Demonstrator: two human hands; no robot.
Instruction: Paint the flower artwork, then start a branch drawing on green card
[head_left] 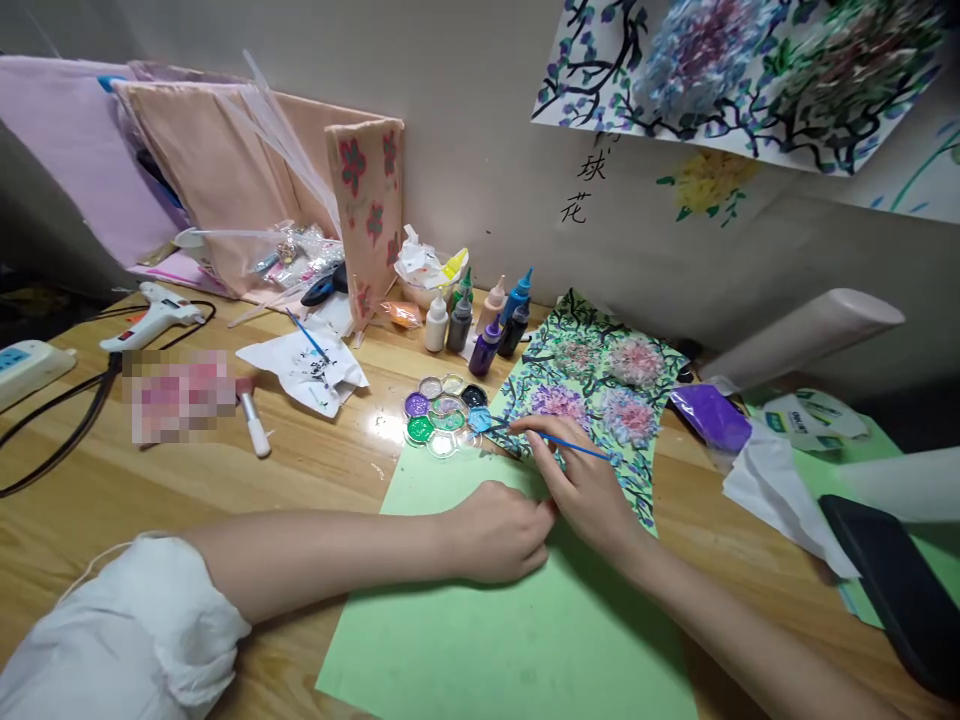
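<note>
My right hand (589,480) pinches a blue paintbrush (570,445), its tip at the light blue well on the right side of a clear flower-shaped paint palette (444,443). The palette's other wells hold purple, green, black and pale paint. Curled into a loose fist, my left hand (499,532) rests on a sheet of light green paper (495,645), its fingers against the right hand; nothing shows in it. Under and behind the right hand lies a painted picture (600,345) with dark branches, small blue-purple leaves and several fluffy pink, purple and blue flower clusters.
Behind the palette stand several paint bottles (486,345). To the left are a crumpled tissue (304,365) with another brush, a small bottle (255,420) and a glue gun (157,318). At right lie a purple packet (711,418), white tissue (787,500) and a black phone (892,590).
</note>
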